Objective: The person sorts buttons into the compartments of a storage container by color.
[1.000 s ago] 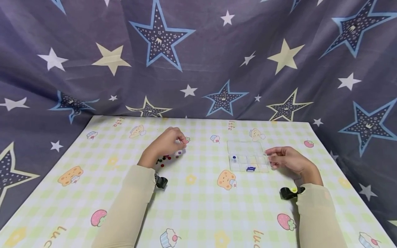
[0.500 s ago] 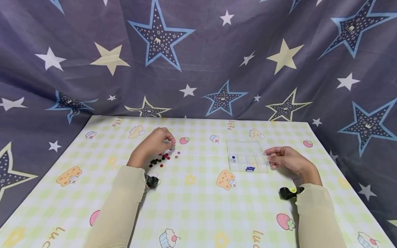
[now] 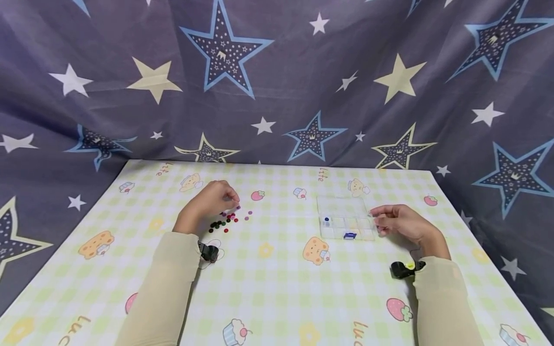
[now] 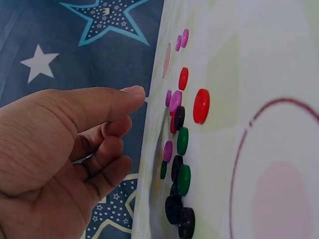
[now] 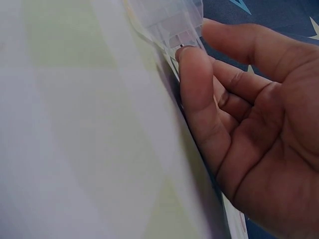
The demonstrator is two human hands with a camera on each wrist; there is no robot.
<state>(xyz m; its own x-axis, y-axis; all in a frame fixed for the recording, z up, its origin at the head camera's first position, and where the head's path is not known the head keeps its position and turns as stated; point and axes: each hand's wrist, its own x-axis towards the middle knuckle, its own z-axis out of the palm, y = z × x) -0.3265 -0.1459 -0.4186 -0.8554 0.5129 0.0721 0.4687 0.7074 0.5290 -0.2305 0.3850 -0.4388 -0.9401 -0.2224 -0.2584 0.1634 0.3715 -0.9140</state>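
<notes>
In the head view my left hand (image 3: 214,199) hovers over the far side of a small pile of buttons (image 3: 217,227), its fingertips close above a purple one. Loosely bent fingers and an extended thumb show in the left wrist view, with no button visible between them. The buttons there are red (image 4: 201,106), purple, green (image 4: 184,180) and black (image 4: 186,223). My right hand (image 3: 402,223) pinches the right edge of a clear compartment box (image 3: 342,206), whose lid is raised. A blue button (image 3: 326,219) lies in its left back compartment.
A checked cloth (image 3: 277,288) with printed cupcakes and strawberries covers the table. Behind it hangs a dark star-patterned curtain (image 3: 277,96). The box has a blue clasp (image 3: 349,236) on its front.
My left hand has drawn back to the left and slightly down over the pile, uncovering more buttons. My right hand and the box have stayed in place.
</notes>
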